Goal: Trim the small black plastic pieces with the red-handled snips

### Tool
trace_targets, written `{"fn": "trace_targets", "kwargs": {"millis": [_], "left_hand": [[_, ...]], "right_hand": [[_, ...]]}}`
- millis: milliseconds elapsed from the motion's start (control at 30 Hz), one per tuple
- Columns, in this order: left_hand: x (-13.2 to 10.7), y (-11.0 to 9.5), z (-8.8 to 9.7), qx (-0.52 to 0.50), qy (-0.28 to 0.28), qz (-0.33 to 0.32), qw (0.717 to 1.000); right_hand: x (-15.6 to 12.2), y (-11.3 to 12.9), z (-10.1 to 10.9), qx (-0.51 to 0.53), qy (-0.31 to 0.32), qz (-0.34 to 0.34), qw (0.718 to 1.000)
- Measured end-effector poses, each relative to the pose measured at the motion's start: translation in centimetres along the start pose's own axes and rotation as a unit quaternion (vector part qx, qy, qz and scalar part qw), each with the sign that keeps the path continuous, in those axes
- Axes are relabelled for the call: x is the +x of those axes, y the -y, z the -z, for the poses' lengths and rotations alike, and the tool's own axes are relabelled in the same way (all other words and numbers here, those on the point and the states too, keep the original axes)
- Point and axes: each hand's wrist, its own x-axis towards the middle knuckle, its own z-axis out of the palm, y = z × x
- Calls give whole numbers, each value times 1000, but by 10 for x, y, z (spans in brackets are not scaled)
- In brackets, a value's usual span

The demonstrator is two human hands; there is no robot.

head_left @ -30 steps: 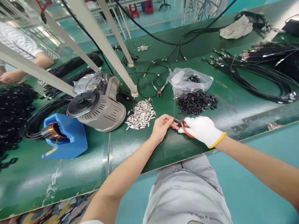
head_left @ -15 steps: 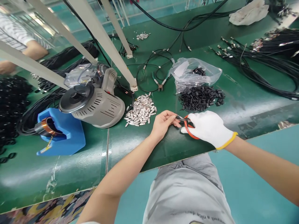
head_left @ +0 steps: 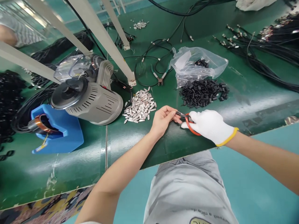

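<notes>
Your gloved right hand (head_left: pixel 211 126) holds orange-handled scissors (head_left: pixel 192 128) over table near front edge, blades at fingertips of bare left hand (head_left: pixel 162 119). Left grip pinching small dark piece, exact item unclear. Silver metal pieces (head_left: pixel 140 105) at 11 o'clock on green table (head_left: pixel 130 146).

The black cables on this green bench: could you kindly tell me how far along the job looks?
Done-looking: the black cables at upper right already have metal tips. In hand: the gloved right hand holds orange-handled snips, tips at the bare left hand; what it pinches is unclear. Remaining: loose silver metal pieces and black pieces in piles.
</notes>
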Motion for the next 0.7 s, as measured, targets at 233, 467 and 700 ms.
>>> {"fn": "trace_targets", "kwargs": {"millis": [233,467,700], "left_hand": [[0,-3,0,-6,31,13,999],[-1,-3,0,21,56,-1,998],[0,-4,3,15,76,-5,997]], "right_hand": [[-2,2,1,20,8,-63,998],[-6,4,8,34,-1,-77,996],[1,5,14,34,9,-62,998]]}}
